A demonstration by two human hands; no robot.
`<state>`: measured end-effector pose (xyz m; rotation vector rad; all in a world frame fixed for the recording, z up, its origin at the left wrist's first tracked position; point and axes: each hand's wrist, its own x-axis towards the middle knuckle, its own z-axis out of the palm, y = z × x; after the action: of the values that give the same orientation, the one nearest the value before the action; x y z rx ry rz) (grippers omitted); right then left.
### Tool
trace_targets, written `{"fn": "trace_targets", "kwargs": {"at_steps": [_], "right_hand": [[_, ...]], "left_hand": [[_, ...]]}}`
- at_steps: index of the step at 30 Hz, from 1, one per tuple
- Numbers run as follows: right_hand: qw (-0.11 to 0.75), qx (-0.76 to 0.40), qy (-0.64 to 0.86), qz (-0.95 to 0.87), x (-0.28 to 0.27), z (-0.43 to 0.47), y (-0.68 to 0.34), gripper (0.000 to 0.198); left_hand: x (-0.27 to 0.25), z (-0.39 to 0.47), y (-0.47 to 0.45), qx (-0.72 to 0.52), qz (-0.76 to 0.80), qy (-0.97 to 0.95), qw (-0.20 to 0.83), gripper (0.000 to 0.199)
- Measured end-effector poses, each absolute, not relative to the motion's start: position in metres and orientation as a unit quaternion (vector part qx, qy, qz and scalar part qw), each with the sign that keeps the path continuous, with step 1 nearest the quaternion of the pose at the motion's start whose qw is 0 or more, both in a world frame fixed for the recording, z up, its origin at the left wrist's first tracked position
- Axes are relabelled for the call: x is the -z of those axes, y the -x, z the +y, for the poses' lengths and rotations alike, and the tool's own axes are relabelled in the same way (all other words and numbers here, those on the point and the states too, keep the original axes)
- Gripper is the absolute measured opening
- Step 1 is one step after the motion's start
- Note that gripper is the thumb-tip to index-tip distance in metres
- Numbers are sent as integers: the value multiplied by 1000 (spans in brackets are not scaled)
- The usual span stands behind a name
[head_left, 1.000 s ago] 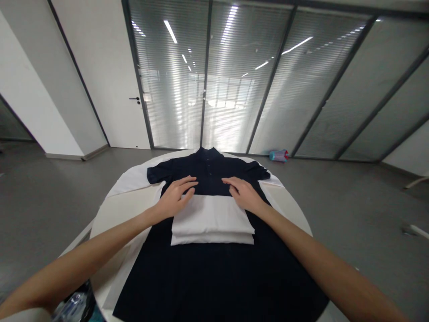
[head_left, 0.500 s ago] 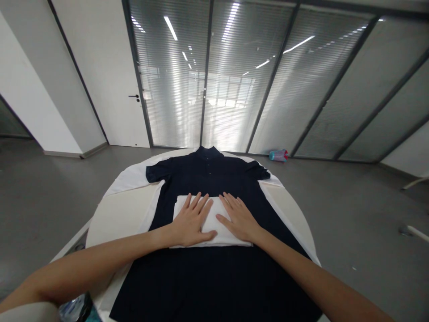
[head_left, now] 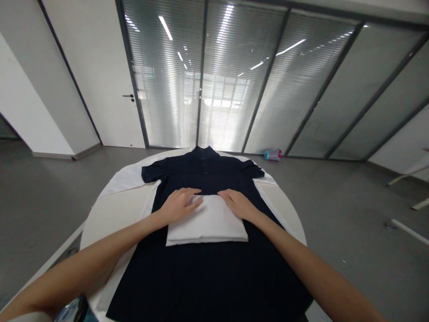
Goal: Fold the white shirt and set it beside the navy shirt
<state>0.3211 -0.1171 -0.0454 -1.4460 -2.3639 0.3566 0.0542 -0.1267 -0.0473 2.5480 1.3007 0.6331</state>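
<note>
A navy short-sleeved polo shirt [head_left: 204,277] lies spread flat, its collar at the far end. On its middle rests a folded white cloth [head_left: 209,226], a flat rectangular bundle that looks like a garment. My left hand [head_left: 179,205] is at the bundle's far left corner, open, with thumb and fingers apart and fingertips pointing inward. Over the far right corner lies my right hand [head_left: 237,205], its fingers stretched along the far edge; its thumb is hidden. Another white garment [head_left: 125,178] lies beneath the navy shirt, showing at both sides.
The rounded white table [head_left: 122,214] carries the clothes. A red and blue basket-like object [head_left: 273,155] lies on the floor by the glass partition [head_left: 221,89]. White furniture legs [head_left: 410,231] stand to the right. A dark, shiny item [head_left: 72,310] shows at bottom left.
Both hands were spread flat on top of the white bundle. They have shifted to its far corners, with fingers turned along the far edge, uncovering its middle and front.
</note>
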Motion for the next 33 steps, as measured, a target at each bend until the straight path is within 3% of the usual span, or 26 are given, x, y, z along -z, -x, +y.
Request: {"fn": "trace_targets", "kwargs": {"at_steps": [7,11,15,18,20,24,27,29,33], "right_hand": [[122,-84,474,-868,45,-101,-306,47],[139,-129,463,-866,49,-100,-311,46],[169,-151,427,-876,29,-101,-318,38],[182,-164,406,-880,7,-104,-320,36],[161,-184,408,-879,-11,-106,-319,38],[72,-272,364,-888,-49,-108,-304,48],[9,-321,267,-908,-72,-112,-294,40],[12,-315,248,-916,-81,-118,-297,35],[80,-309,298,-900,-84,-131,-337,44]], "left_hand": [[76,-119,-40,-211,443,-867,89,50],[68,-111,-36,-232,442,-854,146,53],[46,-93,-14,-247,479,-779,321,48],[34,-93,1,-216,420,-712,519,46],[28,-100,2,-233,377,-688,575,49],[13,-115,-9,-300,365,-706,527,51],[4,-117,-18,-334,345,-722,498,56],[3,-111,-25,-359,316,-703,526,59],[17,-77,-52,-366,319,-650,584,76]]}}
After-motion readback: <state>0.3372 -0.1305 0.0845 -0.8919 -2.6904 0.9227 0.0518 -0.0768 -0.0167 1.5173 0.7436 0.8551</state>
